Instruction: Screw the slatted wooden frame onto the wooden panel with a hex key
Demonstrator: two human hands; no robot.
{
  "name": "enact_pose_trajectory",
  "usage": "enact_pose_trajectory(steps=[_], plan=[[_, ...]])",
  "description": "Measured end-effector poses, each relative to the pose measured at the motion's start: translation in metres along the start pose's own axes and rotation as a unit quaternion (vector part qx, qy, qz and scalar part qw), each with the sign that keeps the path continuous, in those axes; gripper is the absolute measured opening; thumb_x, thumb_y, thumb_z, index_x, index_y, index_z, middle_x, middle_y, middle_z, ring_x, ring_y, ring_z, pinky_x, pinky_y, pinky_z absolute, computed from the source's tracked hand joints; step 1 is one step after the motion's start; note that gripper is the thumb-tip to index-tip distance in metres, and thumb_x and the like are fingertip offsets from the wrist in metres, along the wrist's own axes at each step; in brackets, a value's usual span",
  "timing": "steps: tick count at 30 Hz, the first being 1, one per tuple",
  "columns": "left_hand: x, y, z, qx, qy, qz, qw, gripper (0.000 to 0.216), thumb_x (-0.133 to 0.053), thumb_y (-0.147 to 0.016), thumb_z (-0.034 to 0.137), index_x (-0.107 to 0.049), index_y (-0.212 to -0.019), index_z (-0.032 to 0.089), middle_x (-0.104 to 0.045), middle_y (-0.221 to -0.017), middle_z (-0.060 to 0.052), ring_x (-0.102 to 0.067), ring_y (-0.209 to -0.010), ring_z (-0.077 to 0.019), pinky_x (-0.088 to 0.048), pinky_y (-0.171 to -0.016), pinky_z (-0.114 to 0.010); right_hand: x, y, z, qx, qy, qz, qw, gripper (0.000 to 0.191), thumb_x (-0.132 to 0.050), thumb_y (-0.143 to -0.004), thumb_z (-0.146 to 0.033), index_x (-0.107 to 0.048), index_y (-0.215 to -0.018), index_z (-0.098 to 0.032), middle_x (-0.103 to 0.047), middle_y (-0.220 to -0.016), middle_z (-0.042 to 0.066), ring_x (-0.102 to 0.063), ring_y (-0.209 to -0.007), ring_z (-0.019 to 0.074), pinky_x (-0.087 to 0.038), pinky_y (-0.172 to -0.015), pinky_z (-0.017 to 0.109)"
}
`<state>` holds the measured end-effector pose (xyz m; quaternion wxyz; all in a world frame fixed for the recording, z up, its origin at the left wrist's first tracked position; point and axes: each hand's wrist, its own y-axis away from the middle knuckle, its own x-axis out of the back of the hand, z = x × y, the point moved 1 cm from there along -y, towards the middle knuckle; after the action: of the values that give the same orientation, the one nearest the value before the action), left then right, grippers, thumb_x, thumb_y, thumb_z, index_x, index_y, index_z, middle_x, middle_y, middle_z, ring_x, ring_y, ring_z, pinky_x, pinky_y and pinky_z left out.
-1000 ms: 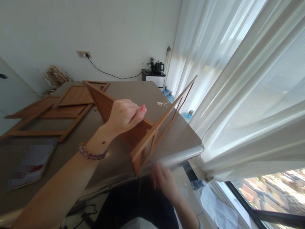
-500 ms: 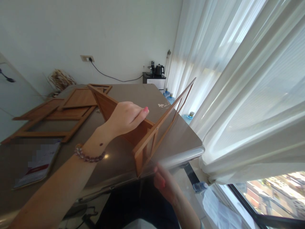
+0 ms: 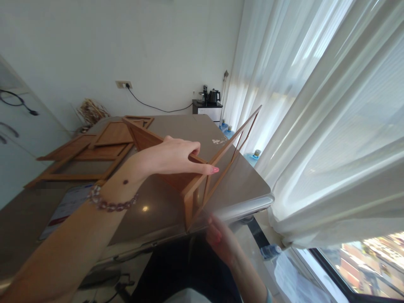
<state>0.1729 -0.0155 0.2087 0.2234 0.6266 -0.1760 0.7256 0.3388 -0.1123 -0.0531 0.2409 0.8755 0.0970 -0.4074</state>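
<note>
Panel [image 3: 178, 182] and end frame [image 3: 225, 148] are held upright together at the near edge of the table [image 3: 186, 124], apparently for steadiness. Panel's upper edge is gripped by the left hand [image 3: 175, 155], its thumb laid across the frame. Their meeting point lies just beside that thumb. Below the frame, the right hand [image 3: 222, 240] is blurred, fingers curled; whether anything is held cannot be determined.

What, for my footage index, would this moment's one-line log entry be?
left hand: at upper edge of wooden panel | right hand: blurred, near table edge, grip unclear | wooden frame: angled to wooden panel
</note>
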Motion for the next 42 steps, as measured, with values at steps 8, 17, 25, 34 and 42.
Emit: enact_pose_trajectory(steps=[8,17,25,34,42], plan=[[0.000,-0.001,0.003,0.015,-0.001,-0.001,1.000,0.059,-0.042,-0.081,0.079,-0.046,-0.079,0.021,-0.064,-0.080,-0.002,-0.053,-0.072,-0.0213,-0.030,-0.069,-0.029,0.005,-0.006,0.002,0.000,0.017,0.010,1.000,0.046,-0.085,-0.062,-0.053,-0.058,-0.074,-0.018,-0.029,-0.037,-0.014,-0.014,-0.037,0.0029,-0.012,-0.038,0.019],[-0.013,-0.001,-0.001,-0.063,0.021,0.074,0.995,0.044,-0.044,-0.090,0.062,-0.056,-0.113,0.027,-0.069,-0.110,0.001,-0.062,-0.089,-0.0204,-0.037,-0.080,-0.030,0.002,-0.005,0.004,0.028,0.050,0.014,0.998,0.044,-0.079,-0.069,-0.057,-0.059,-0.076,-0.018,-0.031,-0.038,-0.013,-0.016,-0.039,0.0034,-0.013,-0.043,0.021],[-0.018,-0.008,-0.007,-0.190,0.034,0.100,0.976,0.046,-0.041,-0.093,0.039,-0.052,-0.137,0.040,-0.069,-0.121,0.006,-0.064,-0.104,-0.0176,-0.038,-0.085,-0.024,-0.003,-0.007,0.006,0.049,0.107,0.029,0.993,0.049,-0.073,-0.068,-0.066,-0.054,-0.074,-0.021,-0.028,-0.037,-0.013,-0.015,-0.039,0.0051,-0.016,-0.044,0.022],[-0.025,-0.014,-0.007,-0.217,0.080,0.121,0.965,0.028,-0.044,-0.085,0.028,-0.064,-0.104,0.033,-0.075,-0.093,0.013,-0.062,-0.081,-0.0122,-0.033,-0.080,-0.026,0.001,-0.009,0.014,0.108,0.298,0.076,0.945,0.065,-0.044,-0.078,-0.083,-0.057,-0.074,-0.020,-0.035,-0.038,-0.008,-0.029,-0.037,0.0080,-0.023,-0.043,0.024],[-0.025,-0.014,-0.005,-0.220,0.081,0.131,0.963,0.026,-0.043,-0.082,0.026,-0.064,-0.097,0.030,-0.074,-0.087,0.012,-0.058,-0.072,-0.0110,-0.034,-0.077,-0.025,0.007,-0.002,0.018,0.208,0.554,0.145,0.793,0.063,-0.017,-0.096,-0.068,-0.057,-0.085,-0.020,-0.054,-0.052,0.002,-0.052,-0.049,0.0168,-0.034,-0.054,0.029]])
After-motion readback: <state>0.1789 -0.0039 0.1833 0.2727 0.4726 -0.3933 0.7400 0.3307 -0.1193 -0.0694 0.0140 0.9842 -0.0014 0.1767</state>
